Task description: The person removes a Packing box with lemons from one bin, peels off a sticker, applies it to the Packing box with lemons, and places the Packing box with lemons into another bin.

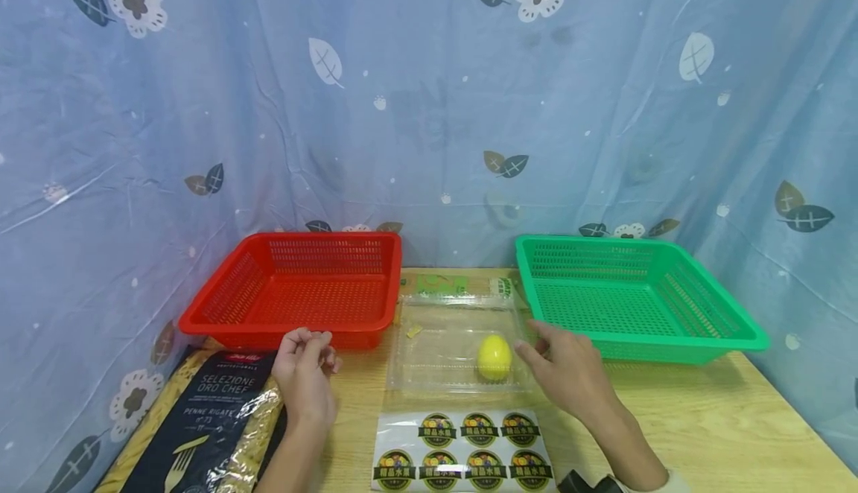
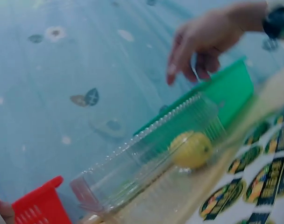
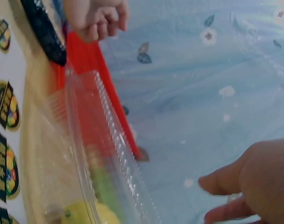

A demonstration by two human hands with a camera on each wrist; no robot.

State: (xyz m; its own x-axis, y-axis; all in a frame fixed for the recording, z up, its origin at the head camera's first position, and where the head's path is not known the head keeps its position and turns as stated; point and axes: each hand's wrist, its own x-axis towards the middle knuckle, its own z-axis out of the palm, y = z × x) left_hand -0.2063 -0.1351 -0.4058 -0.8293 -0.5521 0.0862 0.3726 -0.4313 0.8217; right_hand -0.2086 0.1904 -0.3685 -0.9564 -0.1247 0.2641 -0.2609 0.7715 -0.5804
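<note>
A clear plastic box [image 1: 439, 355] stands mid-table between two baskets, its side walls upright in the wrist views. Inside its right half sits a yellow lemon [image 1: 494, 357]. My right hand [image 1: 570, 366] hovers just right of the lemon, thumb and fingers apart, holding nothing. Over by the red basket's front rim, my left hand [image 1: 308, 370] hangs with loosely curled fingers beside a pasta bag [image 1: 214, 411]; I see nothing in it. In front of the box lies a white sheet of round fruit stickers [image 1: 462, 452]. A small yellow scrap [image 1: 414, 331] shows at the box's left.
The red basket [image 1: 322, 328] stands at the back left, the green basket [image 1: 663, 344] at the back right. Behind the box lies a flat green-printed pack [image 1: 442, 284]. A blue patterned curtain [image 1: 429, 121] closes off the table's back and sides.
</note>
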